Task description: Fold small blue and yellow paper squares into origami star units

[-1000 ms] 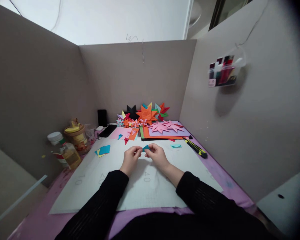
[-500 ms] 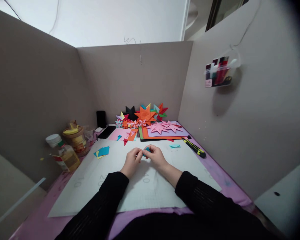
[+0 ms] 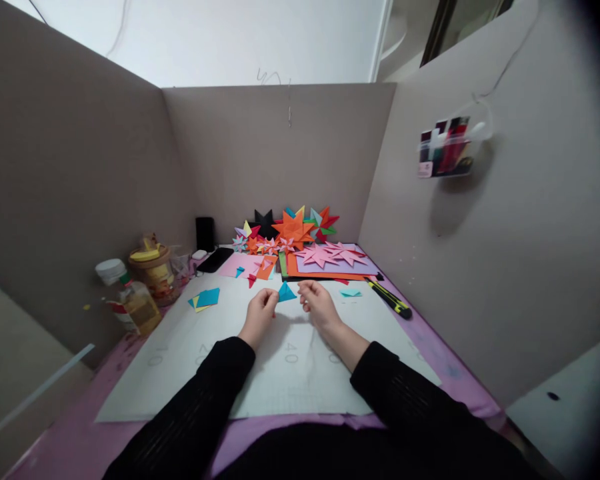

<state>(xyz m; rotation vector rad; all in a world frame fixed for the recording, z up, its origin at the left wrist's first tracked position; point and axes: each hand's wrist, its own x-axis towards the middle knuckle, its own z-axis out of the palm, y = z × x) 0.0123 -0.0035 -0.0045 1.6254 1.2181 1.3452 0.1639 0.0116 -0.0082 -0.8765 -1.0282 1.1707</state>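
A small blue piece of folded paper [image 3: 287, 292], roughly triangular, is pinched at its left corner by my left hand [image 3: 261, 312], just above the white sheet [image 3: 180, 373]. To its right, my right hand [image 3: 321, 309] is off the paper, its fingers curled with gaps between them and nothing seen in them. Left of my hands lie blue and yellow paper squares [image 3: 209, 298]. A light turquoise folded piece [image 3: 351, 293] rests on the sheet to the right.
Folded paper stars [image 3: 294, 230] stand at the back, with pink stars [image 3: 320, 255] on stacked coloured paper. A yellow-black utility knife [image 3: 390, 299] lies right. A glue bottle [image 3: 143, 310], tub [image 3: 155, 273] and phone [image 3: 215, 260] are left. A plastic cup [image 3: 450, 147] hangs on the right wall.
My right hand has let go of the blue paper and moved slightly right. More of the folded triangle shows, held by my left hand alone. The view has shifted slightly.
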